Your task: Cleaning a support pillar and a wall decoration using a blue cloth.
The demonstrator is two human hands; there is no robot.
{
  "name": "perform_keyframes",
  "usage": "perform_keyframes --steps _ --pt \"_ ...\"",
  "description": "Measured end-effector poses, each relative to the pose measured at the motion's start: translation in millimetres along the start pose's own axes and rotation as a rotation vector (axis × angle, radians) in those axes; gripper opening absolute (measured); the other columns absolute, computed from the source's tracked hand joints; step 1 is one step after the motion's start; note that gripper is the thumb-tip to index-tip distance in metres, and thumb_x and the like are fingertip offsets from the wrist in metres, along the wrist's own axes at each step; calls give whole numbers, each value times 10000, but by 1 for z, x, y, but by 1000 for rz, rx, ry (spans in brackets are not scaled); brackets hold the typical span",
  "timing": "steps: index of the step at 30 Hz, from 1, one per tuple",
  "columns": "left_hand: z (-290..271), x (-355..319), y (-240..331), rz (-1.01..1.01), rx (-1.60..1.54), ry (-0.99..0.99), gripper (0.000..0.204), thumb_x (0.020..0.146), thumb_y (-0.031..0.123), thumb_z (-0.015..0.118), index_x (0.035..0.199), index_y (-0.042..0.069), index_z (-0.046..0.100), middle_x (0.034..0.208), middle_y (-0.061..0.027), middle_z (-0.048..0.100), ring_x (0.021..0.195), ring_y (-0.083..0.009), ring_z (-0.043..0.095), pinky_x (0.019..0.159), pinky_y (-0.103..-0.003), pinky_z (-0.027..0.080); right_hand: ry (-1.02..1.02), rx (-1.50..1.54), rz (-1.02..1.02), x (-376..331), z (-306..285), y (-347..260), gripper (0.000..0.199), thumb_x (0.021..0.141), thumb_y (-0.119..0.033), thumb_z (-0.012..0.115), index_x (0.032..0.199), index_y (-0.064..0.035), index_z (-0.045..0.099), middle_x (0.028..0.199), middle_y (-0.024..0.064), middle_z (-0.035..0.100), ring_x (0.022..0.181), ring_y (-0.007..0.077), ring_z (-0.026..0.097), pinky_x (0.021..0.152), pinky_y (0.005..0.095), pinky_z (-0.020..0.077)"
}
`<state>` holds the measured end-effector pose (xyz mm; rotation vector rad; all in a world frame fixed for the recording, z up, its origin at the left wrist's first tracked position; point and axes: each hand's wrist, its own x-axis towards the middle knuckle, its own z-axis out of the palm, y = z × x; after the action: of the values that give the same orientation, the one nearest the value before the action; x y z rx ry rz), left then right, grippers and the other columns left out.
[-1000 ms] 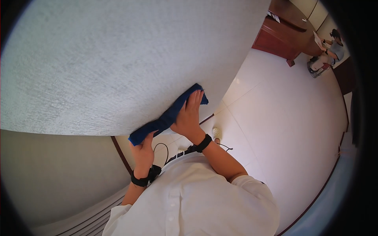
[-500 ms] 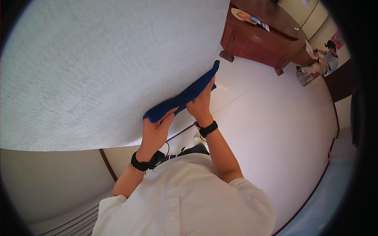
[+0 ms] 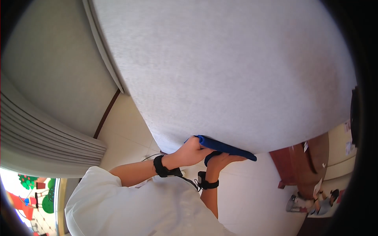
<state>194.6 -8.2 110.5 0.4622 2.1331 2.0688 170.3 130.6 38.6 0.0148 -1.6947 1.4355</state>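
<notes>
Dark blue folded cloth (image 3: 230,148) slants along the lower part of a pale grey, finely textured wall face (image 3: 220,74), its right end lower than its left; how firmly it bears on the wall, cannot tell. Left hand (image 3: 189,152) at the cloth's left end: fingers curled in, grasping the fabric, back of the hand toward the viewer. Right hand (image 3: 222,161) under the cloth's middle and right part: flatter, fingers stretched along the fabric and touching it, a fold of cloth showing by the thumb side; thumb mostly hidden, so cannot tell whether this hand is closed on the cloth. Hands near each other, left one the higher. Black strap (image 3: 159,166) on the left wrist, left of and below the cloth; black wristband (image 3: 208,181) on the right wrist, directly below it. White short-sleeved shirt (image 3: 134,204) below and left of the cloth. Pale tiled floor (image 3: 248,194) below and right of it. Farther right of the cloth, a reddish-brown wooden cabinet (image 3: 284,163); beyond and below that, a seated person in a grey top (image 3: 325,206), holding a pale sheet (image 3: 317,188). Well left of the cloth, a grey pleated curtain (image 3: 51,135), with a brightly coloured picture panel (image 3: 35,200) under it.
</notes>
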Motion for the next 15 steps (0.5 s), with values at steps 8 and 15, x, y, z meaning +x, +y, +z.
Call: perform_keyframes --steps 8,15 --pt "-44 -29 81 221 -247 171 200 951 -56 538 1076 -51 695 1015 -125 738 976 -192 692 877 -326 555 -164 -99 -117 21 36 -95 1085 948 -292 604 1437 142 -262 1473 479 -219 1443 560 40 1163 601 -13" --pt "-67 -60 142 287 -228 184 220 950 -101 494 1075 -68 672 1053 -147 718 985 -232 695 906 -366 567 -222 -393 -486 29 45 -136 1078 909 -391 603 1459 192 -118 1416 537 -241 1340 723 -135 1026 796 -46"
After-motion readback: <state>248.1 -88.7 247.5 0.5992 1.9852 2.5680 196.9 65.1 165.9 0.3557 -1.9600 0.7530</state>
